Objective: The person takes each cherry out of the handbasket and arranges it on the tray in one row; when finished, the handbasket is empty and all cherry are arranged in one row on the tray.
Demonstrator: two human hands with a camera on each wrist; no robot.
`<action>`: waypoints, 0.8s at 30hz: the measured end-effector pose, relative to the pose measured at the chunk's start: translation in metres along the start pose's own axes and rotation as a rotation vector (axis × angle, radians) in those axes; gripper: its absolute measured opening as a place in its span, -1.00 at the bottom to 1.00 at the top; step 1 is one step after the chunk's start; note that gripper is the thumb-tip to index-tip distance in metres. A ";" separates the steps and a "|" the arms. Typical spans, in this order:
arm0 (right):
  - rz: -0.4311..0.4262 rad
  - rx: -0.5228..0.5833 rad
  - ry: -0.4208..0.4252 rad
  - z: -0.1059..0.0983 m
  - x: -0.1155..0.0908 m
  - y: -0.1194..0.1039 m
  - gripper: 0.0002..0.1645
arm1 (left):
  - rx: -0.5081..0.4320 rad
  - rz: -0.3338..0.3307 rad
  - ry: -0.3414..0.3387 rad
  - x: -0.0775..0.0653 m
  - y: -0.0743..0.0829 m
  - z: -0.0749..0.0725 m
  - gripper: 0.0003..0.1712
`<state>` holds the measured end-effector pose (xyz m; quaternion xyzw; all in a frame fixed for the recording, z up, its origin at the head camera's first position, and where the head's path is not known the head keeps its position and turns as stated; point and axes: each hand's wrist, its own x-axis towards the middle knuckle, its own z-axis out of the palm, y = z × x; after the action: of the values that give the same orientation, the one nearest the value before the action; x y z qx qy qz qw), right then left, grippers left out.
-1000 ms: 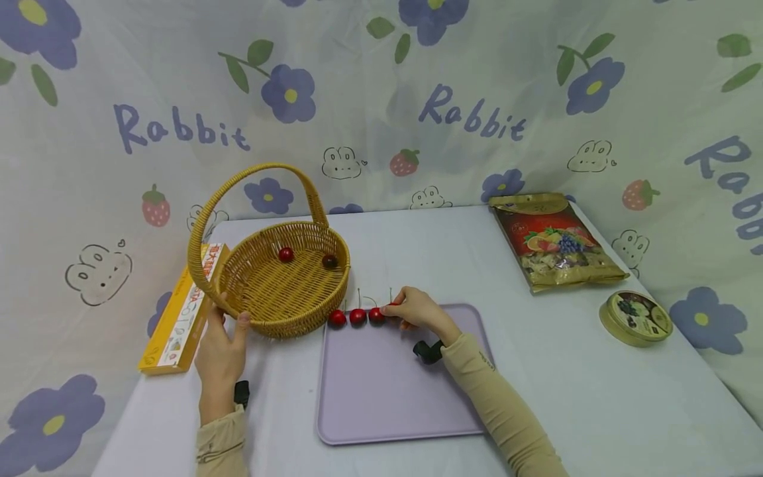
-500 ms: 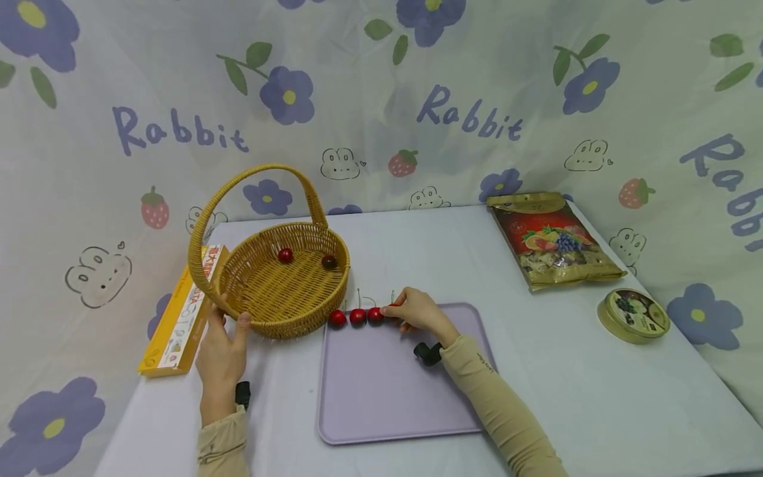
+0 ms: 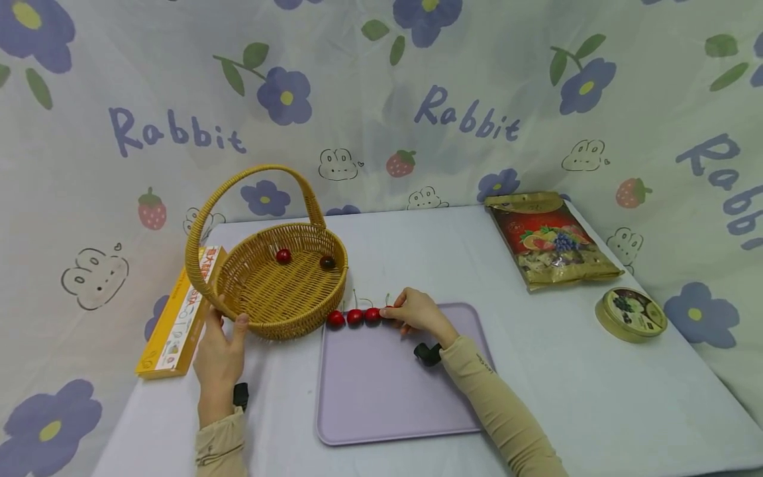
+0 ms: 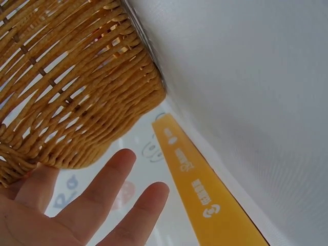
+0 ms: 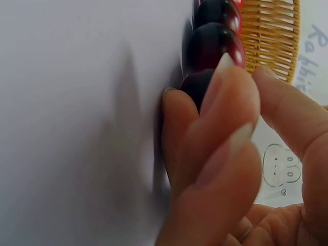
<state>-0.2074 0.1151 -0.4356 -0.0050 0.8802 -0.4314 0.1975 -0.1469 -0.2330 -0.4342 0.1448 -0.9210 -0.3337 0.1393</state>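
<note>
In the head view my left hand [image 3: 220,358] grips the near left rim of a round wicker basket [image 3: 280,298], beside the foot of its tall handle. Inside the basket lie a red cherry [image 3: 283,256] and a darker cherry [image 3: 327,263]. My right hand [image 3: 417,313] pinches a stemmed cherry [image 3: 389,309], mostly covered by the fingers, at the back edge of a lilac tray [image 3: 393,391]. To its left, three cherries [image 3: 355,318] stand in a row along that edge, stems up. The right wrist view shows the pinched cherry [image 5: 196,87] close against the row.
A yellow pasta box [image 3: 181,324] lies left of the basket, partly behind it. At the back right is a red and gold bag [image 3: 554,242], with a round tin [image 3: 632,315] in front of it. A printed cloth [image 3: 369,99] hangs behind the table.
Both hands stay almost in place, the right still at the end of the cherry row. The whole head view has shifted very slightly.
</note>
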 end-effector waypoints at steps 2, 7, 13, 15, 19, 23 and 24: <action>-0.001 0.000 0.004 -0.001 -0.001 -0.001 -0.55 | -0.009 0.002 -0.001 0.000 0.000 0.000 -0.20; -0.016 -0.041 0.044 -0.011 -0.002 -0.006 -0.49 | -0.033 0.022 0.006 0.002 0.001 -0.001 -0.22; -0.006 -0.148 0.110 -0.031 -0.004 -0.020 -0.43 | -0.051 0.032 0.015 0.005 0.004 -0.003 -0.21; -0.008 -0.152 0.115 -0.038 -0.004 -0.028 -0.45 | -0.051 0.028 0.008 0.005 0.006 -0.003 -0.20; -0.060 -0.095 0.077 -0.051 0.000 -0.054 -0.51 | -0.045 0.005 -0.001 0.003 0.007 -0.002 -0.22; -0.126 -0.037 0.003 -0.054 0.016 -0.091 -0.54 | -0.035 -0.003 -0.011 0.002 0.005 -0.002 -0.22; -0.140 -0.015 -0.024 -0.052 0.021 -0.101 -0.53 | -0.033 -0.002 -0.012 0.002 0.005 -0.002 -0.22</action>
<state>-0.2613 0.0874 -0.3370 -0.0729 0.8785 -0.4375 0.1774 -0.1486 -0.2313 -0.4291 0.1417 -0.9161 -0.3498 0.1357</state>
